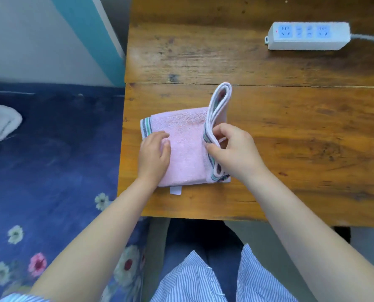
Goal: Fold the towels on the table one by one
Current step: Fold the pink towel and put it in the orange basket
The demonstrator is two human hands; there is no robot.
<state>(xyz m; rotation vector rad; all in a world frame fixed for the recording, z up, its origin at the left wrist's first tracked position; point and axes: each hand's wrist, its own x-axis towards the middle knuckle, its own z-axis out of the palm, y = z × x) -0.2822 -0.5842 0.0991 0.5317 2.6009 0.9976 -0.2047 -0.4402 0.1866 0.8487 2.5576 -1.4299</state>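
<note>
**Pink towel halfway through a fold**

A pink towel [186, 149] is laid near the front left corner of the wooden bench [290, 127], already doubled into a thick pad. Its right edge is pinched in the grip of the right hand [232, 149] and raised upright, so that a looped flap stands above the rest. The left part of the towel is pressed flat under the left hand [154, 153], whose fingers are spread and nearly straight. The step in hand is judged to be a further fold, right over left. For the next move, the raised flap would have to be carried across and laid with its striped edges aligned. A power strip [308, 35] is seen well apart at the far right.
</note>
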